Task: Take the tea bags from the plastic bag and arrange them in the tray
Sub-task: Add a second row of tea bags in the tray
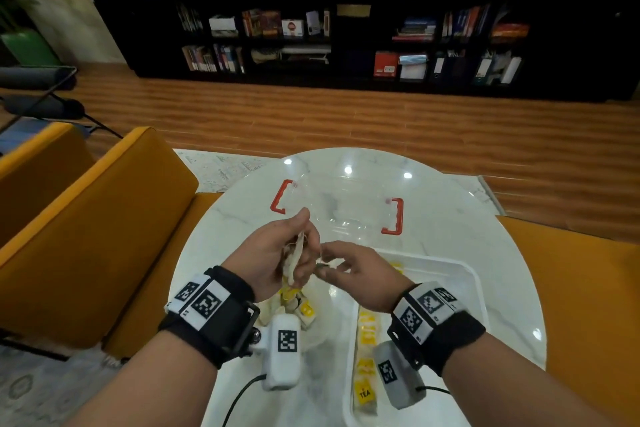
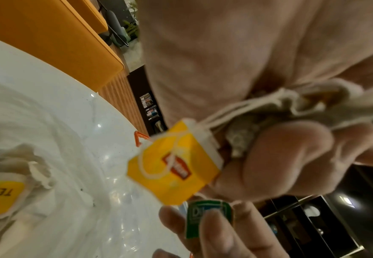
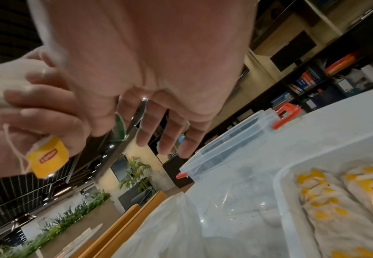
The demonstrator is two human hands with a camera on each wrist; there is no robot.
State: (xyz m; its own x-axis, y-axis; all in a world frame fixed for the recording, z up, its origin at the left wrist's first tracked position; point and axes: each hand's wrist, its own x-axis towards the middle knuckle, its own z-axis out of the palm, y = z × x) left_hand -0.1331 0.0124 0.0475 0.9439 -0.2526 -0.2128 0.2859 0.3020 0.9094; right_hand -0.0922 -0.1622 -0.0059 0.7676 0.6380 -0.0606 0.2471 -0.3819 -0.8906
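Note:
My left hand is raised above the table and grips a small bunch of white tea bags. Their strings trail out, and a yellow tag dangles from them. My right hand meets it from the right, with thumb and forefinger pinching a green tag on one string; its other fingers are spread. The crumpled clear plastic bag lies below my left hand with more yellow-tagged tea bags in it. The white tray at the right front holds rows of tea bags.
A clear plastic container with red clip handles stands at the back of the round white marble table. Orange seats border the table on the left and right. A dark bookshelf stands across the wooden floor.

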